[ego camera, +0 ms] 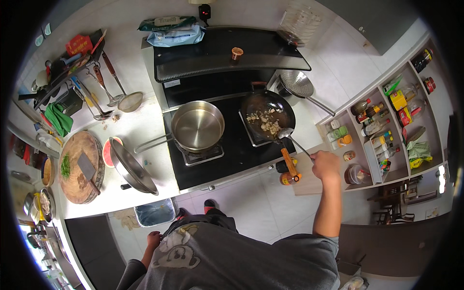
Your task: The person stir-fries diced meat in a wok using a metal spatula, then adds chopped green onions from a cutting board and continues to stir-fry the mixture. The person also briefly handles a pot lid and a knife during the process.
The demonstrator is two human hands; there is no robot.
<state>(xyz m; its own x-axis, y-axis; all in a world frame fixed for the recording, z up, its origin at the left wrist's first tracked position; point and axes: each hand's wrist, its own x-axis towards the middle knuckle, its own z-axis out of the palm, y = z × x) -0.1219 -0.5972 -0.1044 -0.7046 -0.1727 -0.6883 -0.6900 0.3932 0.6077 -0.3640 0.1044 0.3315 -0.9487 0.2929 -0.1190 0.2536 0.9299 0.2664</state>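
My right hand [326,165] grips the handle of a steel ladle [285,133]. The bowl of the ladle rests in a dark wok [252,103], at the near rim beside crumbled, pale brown food [270,123]. Toward me from the wok points its wooden handle [289,161]. Low at my side hangs my left hand [154,239], its fingers partly hidden; nothing shows in it. On the left burner stands a steel saucepan [197,125]; whether it holds clear liquid is hard to tell.
A black gas stove [232,159] lies ahead. Left of it, a tilted steel pan lid [132,166] sits near watermelon [107,154] and a round chopping board [76,185] bearing a cleaver [86,166] and chopped greens [65,165]. A perforated strainer [297,83] and shelved bottles [375,127] are right.
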